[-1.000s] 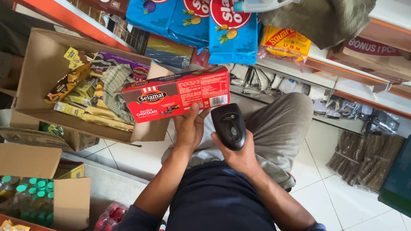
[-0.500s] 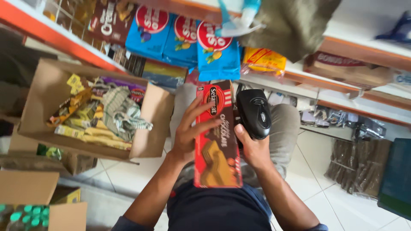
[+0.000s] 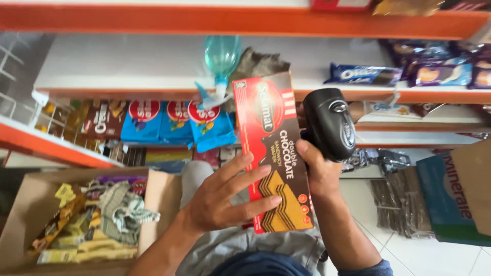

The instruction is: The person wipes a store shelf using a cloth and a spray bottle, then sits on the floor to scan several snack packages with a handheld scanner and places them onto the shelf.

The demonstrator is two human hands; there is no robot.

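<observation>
1. At twelve o'clock, the white shelf (image 3: 128, 61) lies bare along its left stretch; a hand could pass in there beneath the orange shelf edge (image 3: 204, 20).
2. A teal spray bottle (image 3: 221, 64) and a grey cloth (image 3: 258, 64) block that shelf's middle.
3. At two o'clock, dark snack packets (image 3: 409, 74) fill the shelf.
4. At ten o'clock, blue bags (image 3: 176, 125) crowd the lower shelf.
5. At eight o'clock, the open cardboard box (image 3: 158, 197) is packed with packets.
6. At four o'clock, bare floor tiles (image 3: 424, 255) lie beside a blue carton (image 3: 445, 197).

Bright, even indoor light with soft shadows; edges bend and blur slightly, centre stays sharp.
</observation>
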